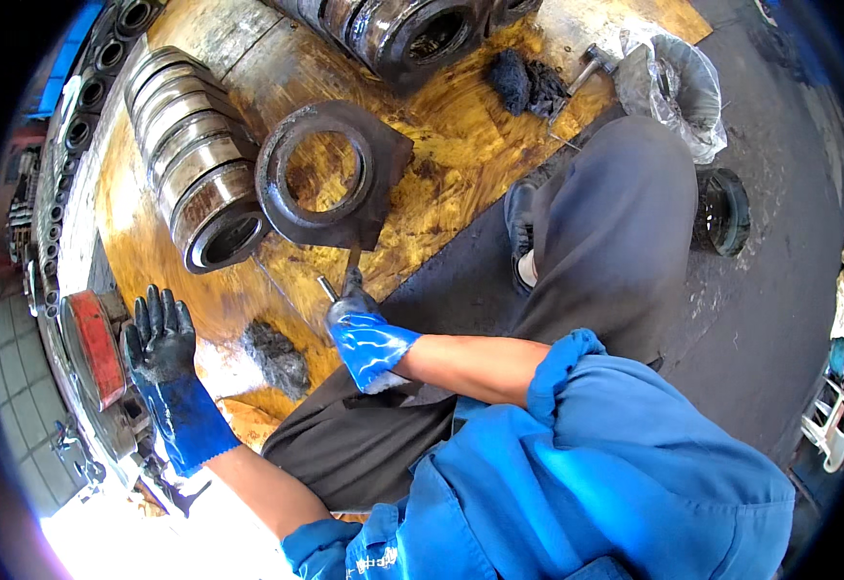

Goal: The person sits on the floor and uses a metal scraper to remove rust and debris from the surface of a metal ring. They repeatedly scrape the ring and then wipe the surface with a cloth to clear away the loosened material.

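My left hand [163, 353], in a blue glove with blackened palm and fingers, is raised with its fingers stretched out, holding nothing. It is nearest to a red block-shaped part at the left. My right hand [352, 311], in the same kind of glove, is closed around a tool whose bare metal end [326, 287] sticks out on its left. The rest of that tool is mostly hidden by the glove. Just beyond stands a greasy dark metal ring [269, 179] with a square-cornered plate [390, 159]. Beside it, a row of thick metal rings [214, 184] lies on its side.
More oily rings [383, 39] lie at the far edge of the oil-stained board [460, 174]. A black rag [282, 360] is near my hands; a dark clump [511, 82], a hammer [591, 68] and a plastic bag [707, 87] are far right. A red part [95, 348] stands left.
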The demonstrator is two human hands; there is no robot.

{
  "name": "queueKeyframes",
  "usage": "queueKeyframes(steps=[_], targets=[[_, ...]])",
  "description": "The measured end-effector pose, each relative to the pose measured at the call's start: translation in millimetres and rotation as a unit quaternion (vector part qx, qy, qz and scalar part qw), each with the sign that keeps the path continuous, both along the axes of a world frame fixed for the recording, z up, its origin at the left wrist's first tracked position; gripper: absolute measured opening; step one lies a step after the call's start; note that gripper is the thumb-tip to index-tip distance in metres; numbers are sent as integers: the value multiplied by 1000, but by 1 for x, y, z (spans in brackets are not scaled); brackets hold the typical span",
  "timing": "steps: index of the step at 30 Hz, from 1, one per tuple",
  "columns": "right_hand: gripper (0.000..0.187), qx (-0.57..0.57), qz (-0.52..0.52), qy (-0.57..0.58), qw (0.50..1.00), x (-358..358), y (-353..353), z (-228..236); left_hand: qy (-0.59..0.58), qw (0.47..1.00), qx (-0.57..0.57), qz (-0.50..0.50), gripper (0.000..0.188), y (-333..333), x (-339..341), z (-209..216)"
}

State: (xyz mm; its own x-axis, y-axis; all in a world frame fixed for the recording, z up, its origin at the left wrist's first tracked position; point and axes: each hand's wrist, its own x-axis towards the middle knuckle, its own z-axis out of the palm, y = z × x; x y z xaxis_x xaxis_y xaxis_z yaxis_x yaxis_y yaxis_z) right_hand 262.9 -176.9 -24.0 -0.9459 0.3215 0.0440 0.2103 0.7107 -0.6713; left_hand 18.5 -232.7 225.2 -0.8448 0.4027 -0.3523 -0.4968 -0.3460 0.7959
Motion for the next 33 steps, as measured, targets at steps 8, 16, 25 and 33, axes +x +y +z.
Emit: queueKeyframes(steps=[8, 16, 25, 33], targets=[[33, 18, -29, -54, 998, -2, -1, -5, -29, 999, 19, 30, 53, 0, 18, 8], [36, 62, -20, -111, 992, -2, -2, -3, -63, 996, 65, 9, 50, -31, 3, -6], [19, -130, -220, -137, 957, 26, 42, 65, -34, 998, 53, -1, 50, -21, 13, 4], [15, -316, -36, -72, 945, 34, 16, 55, -52, 995, 82, -13, 50, -36, -3, -9]])
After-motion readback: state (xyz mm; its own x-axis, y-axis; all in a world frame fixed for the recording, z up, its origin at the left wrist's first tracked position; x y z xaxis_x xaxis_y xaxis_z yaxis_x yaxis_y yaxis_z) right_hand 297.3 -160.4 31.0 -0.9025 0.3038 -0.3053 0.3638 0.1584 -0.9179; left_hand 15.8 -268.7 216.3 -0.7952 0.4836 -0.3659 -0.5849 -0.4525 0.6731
